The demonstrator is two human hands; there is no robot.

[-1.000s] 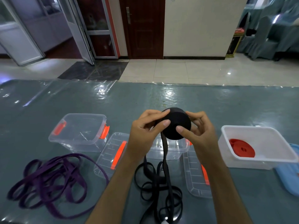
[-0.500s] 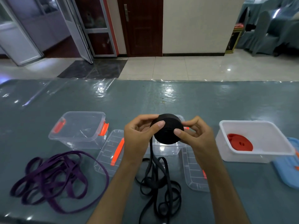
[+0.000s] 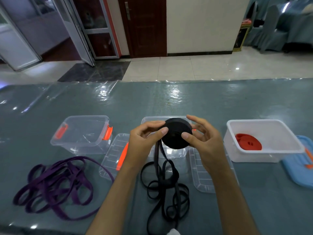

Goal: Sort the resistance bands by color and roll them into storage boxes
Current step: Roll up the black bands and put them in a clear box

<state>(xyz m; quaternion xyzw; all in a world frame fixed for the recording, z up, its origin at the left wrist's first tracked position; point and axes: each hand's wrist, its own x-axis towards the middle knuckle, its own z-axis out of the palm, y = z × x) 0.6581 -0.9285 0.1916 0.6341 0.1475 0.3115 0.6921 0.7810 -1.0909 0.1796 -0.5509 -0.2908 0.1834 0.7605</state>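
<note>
Above the middle clear box [image 3: 169,152], both hands' fingers [image 3: 156,134] pinch the black band roll [image 3: 177,135], its tail hanging down.

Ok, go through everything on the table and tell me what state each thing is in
black roll: partly wound, held by both hands, tail hanging to the table
left hand: pinching the roll
right hand: pinching the roll
purple bands: loose, unrolled
left clear box: open
white box: open, holds a rolled red band
blue lid: off, beside it
</note>
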